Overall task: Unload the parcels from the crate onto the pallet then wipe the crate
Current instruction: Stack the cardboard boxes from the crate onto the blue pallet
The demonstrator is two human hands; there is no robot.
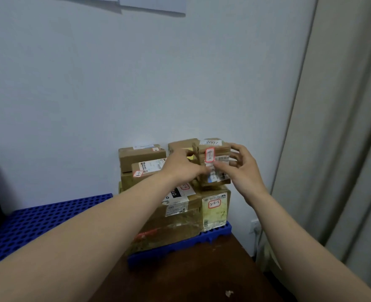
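— Fingers (238, 158), both hands?
— Curled round one parcel (215, 159). Left hand (180, 165) grips its left side, right hand (244, 173) its right, with the thumb across the labelled front.
— Parcel's position?
— At the top of the stack (158, 171), right end, above a large box (215, 207). Contact with that box: cannot tell.
— And the stack?
— On the blue pallet (38, 216), at its right corner, close to the wall (136, 83). Pallet lies on a brown table (191, 271). Curtain (343, 127) hangs to the right.
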